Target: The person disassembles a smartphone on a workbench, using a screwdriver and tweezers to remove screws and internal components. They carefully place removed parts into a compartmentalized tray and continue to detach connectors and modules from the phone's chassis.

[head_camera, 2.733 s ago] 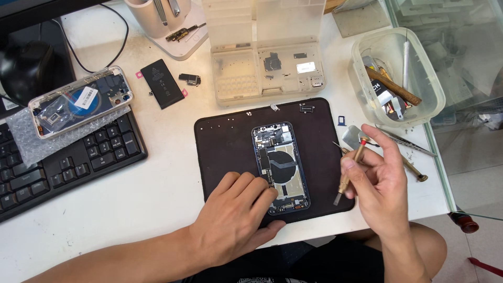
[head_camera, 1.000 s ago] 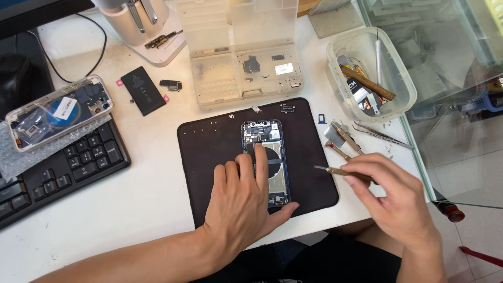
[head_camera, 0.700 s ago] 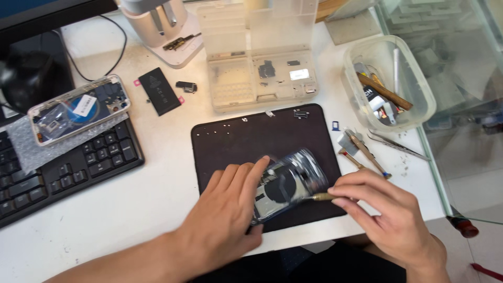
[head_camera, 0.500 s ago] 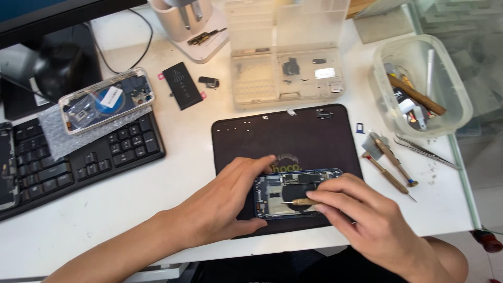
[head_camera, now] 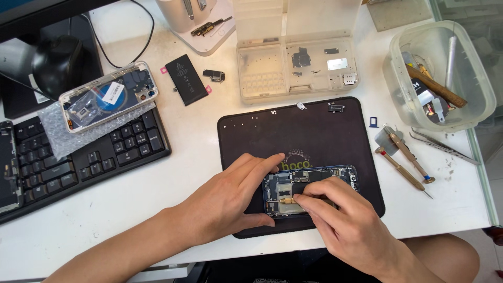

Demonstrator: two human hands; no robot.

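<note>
An opened smartphone [head_camera: 309, 188] lies sideways on a black work mat [head_camera: 293, 131] near the desk's front edge. The right hand [head_camera: 351, 230] pinches a small brass-tipped screwdriver [head_camera: 280, 200], its tip inside the phone. The left hand [head_camera: 230, 202] rests flat, fingers spread, steadying the phone's left end. Two more screwdrivers [head_camera: 406, 162] lie just right of the mat.

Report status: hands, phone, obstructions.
Left hand pressing opened phone onto black mat. Right hand fingers pinch small screwdriver, tip inside phone. Nothing blocking.
</note>
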